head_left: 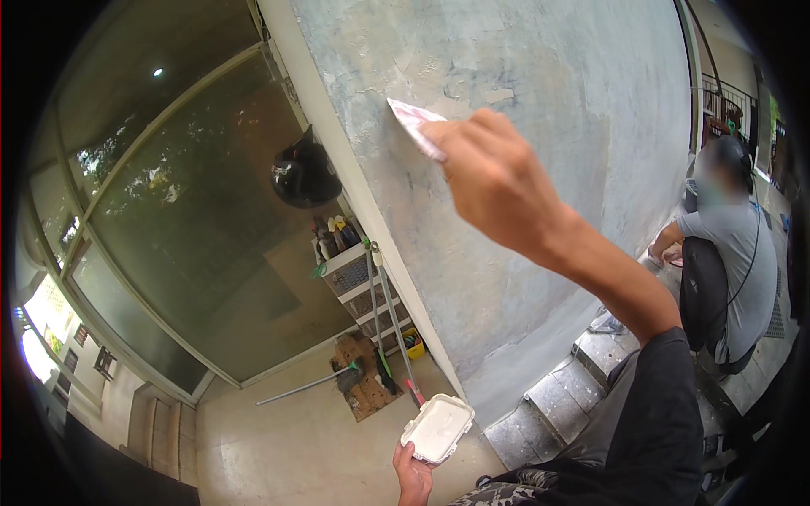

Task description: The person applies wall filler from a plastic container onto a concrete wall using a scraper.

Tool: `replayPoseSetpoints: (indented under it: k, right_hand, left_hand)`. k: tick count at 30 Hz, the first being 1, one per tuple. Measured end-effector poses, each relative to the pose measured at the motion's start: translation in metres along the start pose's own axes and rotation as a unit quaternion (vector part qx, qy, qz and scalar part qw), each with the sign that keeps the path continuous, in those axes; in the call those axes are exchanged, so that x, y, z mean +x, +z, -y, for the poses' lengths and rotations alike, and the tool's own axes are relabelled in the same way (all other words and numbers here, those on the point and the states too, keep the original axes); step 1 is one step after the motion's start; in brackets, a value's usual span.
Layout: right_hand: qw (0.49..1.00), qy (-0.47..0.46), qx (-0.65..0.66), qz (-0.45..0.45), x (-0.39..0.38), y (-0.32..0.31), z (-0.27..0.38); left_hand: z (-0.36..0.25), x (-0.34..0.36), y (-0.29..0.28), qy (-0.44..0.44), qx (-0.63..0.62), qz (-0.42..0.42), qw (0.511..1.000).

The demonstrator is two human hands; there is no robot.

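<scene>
My right hand (498,181) is raised against the patchy grey-blue wall (523,72), its fingers pinched closed on a flat putty scraper (413,125). White paste coats the scraper's pinkish blade, and its edge is at the wall beside a rough, peeling patch. Low in front of me, my left hand (412,472) is closed round a white plastic tub (439,428), tilted so that its open top shows. Smooth off-white paste lies inside the tub. Part of my left hand is hidden beneath it.
Grey steps (565,392) run along the wall's foot. At right a person (734,244) crouches by the wall. A black helmet (305,174) hangs left of the wall's edge, above a drawer rack (359,282). A broom (350,369) lies over a brown mat (364,396).
</scene>
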State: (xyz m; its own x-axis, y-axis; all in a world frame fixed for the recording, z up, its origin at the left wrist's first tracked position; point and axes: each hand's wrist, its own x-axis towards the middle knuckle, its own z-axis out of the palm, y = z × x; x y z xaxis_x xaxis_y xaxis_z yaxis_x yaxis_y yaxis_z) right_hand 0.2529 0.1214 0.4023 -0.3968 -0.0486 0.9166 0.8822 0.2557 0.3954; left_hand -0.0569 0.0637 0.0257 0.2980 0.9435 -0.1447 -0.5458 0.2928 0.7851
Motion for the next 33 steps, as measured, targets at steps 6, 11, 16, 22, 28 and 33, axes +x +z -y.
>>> replayPoseSetpoints:
  k: [6, 11, 16, 22, 28, 33]
  right_hand:
    - [0.992, -0.04, -0.04, -0.117, 0.062, -0.016, -0.034]
    - [0.982, -0.168, -0.072, -0.043, 0.079, 0.034, -0.052]
    - [0.988, -0.13, 0.001, 0.084, 0.008, 0.028, -0.014]
    - [0.982, -0.139, -0.032, 0.121, 0.018, -0.017, -0.006]
    - [0.992, -0.121, -0.034, 0.019, 0.139, -0.031, -0.04]
    - [0.977, -0.209, -0.024, -0.013, 0.114, 0.02, -0.056]
  left_hand:
    - [-0.001, 0.0, 0.012, 0.01, 0.003, 0.01, 1.0]
    - [0.0, 0.0, 0.004, 0.003, -0.004, 0.012, 1.0]
    - [0.0, -0.001, 0.007, 0.011, -0.014, -0.011, 1.0]
    - [0.004, 0.008, -0.002, -0.003, 0.001, -0.026, 1.0]
    - [0.012, 0.005, -0.004, 0.019, -0.052, -0.025, 0.998]
    - [0.042, 0.01, -0.029, 0.04, -0.059, -0.028, 0.997]
